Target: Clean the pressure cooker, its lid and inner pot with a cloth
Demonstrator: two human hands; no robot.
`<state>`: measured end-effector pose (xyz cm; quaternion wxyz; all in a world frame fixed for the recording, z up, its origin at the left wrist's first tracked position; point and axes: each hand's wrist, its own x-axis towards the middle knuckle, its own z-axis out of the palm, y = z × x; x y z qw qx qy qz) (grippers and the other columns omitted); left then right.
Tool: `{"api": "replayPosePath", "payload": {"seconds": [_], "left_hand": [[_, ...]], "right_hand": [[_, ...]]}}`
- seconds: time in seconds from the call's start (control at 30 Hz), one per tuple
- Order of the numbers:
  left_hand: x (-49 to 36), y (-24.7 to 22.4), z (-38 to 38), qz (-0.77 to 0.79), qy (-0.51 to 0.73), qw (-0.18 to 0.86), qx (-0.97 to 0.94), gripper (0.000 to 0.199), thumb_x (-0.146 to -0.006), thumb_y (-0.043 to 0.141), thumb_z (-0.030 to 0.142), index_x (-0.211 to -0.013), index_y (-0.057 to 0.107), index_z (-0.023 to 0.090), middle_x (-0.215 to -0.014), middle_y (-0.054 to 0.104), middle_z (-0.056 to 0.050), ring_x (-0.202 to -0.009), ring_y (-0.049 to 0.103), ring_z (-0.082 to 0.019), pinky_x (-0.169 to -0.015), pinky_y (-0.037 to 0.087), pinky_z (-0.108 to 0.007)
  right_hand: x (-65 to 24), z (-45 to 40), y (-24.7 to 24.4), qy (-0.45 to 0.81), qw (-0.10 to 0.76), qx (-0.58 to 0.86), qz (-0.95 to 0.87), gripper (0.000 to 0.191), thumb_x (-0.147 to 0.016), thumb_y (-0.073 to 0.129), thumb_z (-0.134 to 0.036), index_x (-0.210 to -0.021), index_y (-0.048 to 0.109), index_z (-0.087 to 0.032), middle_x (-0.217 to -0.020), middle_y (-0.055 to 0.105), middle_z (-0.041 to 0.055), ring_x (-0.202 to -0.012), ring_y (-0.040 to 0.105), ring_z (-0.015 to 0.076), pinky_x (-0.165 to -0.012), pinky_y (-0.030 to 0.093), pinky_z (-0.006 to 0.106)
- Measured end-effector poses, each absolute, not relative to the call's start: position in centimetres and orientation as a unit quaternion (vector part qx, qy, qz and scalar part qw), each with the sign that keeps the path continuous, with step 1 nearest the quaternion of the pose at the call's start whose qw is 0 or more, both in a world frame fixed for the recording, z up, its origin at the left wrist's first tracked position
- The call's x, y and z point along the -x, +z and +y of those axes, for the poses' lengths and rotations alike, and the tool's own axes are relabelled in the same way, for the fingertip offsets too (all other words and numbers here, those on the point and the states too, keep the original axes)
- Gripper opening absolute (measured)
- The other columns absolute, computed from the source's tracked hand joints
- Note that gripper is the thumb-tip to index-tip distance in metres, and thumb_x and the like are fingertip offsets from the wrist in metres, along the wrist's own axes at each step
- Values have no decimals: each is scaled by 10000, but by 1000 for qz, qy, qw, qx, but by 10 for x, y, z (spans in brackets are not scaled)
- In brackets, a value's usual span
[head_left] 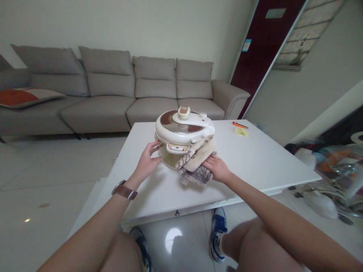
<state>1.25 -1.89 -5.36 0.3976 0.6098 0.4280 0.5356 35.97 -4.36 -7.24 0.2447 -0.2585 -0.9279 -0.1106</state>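
Observation:
A white electric pressure cooker (181,128) with a shiny brown and silver lid stands on the white table (249,162). My left hand (149,158) is at the cooker's left side, fingers spread and curved against its body. On the cooker's right front, my right hand (217,168) presses a folded cloth (197,158), cream and patterned grey-brown, against the side. Its fingers are partly hidden behind the cloth. The cooker's lower right is covered by the cloth.
An orange pen-like item (239,124) and a crumpled yellowish piece (241,131) lie at the table's back right. Behind the table is a grey sofa (155,83). Clutter, including a clear plastic item (321,202), sits on the floor at right. A drawer knob (177,213) protrudes in front.

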Motion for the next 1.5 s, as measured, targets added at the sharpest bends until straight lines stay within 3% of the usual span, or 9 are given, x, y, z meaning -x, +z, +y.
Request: {"api": "replayPosePath", "payload": {"seconds": [0.17, 0.4, 0.63, 0.83, 1.17, 1.3, 1.5], "left_hand": [[-16, -50, -21, 437, 545, 389, -601, 597, -661, 758, 209, -1226, 564, 217, -1462, 594, -160, -1391, 567, -381, -1011, 592, -535], [-19, -49, -20, 457, 549, 384, -585, 600, -636, 737, 195, -1216, 580, 204, -1437, 610, -164, -1363, 584, -393, -1038, 560, -572], [-19, -50, -22, 462, 543, 381, -589, 584, -661, 713, 191, -1230, 584, 216, -1468, 592, -154, -1362, 577, -390, -988, 586, -559], [-20, -54, -18, 469, 551, 362, -587, 575, -653, 723, 197, -1215, 604, 220, -1408, 630, -147, -1334, 594, -390, -950, 601, -545], [-21, -52, -17, 477, 543, 363, -588, 575, -649, 713, 201, -1211, 597, 224, -1508, 568, -147, -1338, 596, -377, -962, 591, -526], [-23, -51, -18, 477, 548, 360, -585, 561, -653, 719, 203, -1201, 599, 226, -1526, 558, -139, -1335, 603, -371, -1025, 553, -549], [-27, -47, -21, 475, 556, 361, -579, 496, -674, 730, 196, -1152, 600, 226, -1516, 571, -134, -1324, 618, -356, -1094, 502, -560]], "right_hand": [[-376, -41, -88, -97, 214, 292, -927, 398, -894, 610, -188, -1287, 673, -176, -1188, 761, 163, -1171, 668, 296, -1039, 487, 466], [-390, -39, -101, -54, 272, 377, -884, 369, -852, 618, -203, -1215, 678, -165, -1174, 749, 177, -1147, 658, 324, -1000, 514, 463], [-376, -48, -108, 10, 342, 477, -810, 410, -858, 602, -248, -1264, 636, -206, -1139, 748, 127, -1018, 689, 291, -866, 549, 378], [-356, -59, -97, -36, 347, 457, -818, 238, -895, 582, -242, -1114, 666, -201, -1000, 741, 122, -929, 669, 279, -806, 528, 360], [-346, -61, -83, -130, 245, 353, -893, 222, -925, 598, -224, -1110, 714, -183, -1008, 757, 132, -998, 628, 280, -910, 460, 404], [-355, -60, -87, -118, 244, 394, -878, 256, -875, 610, -187, -1109, 711, -174, -1028, 760, 136, -1058, 636, 286, -975, 459, 412], [-372, -56, -103, 6, 296, 527, -797, 302, -842, 588, -222, -1120, 692, -166, -1122, 760, 178, -1015, 694, 307, -873, 537, 404]]}}
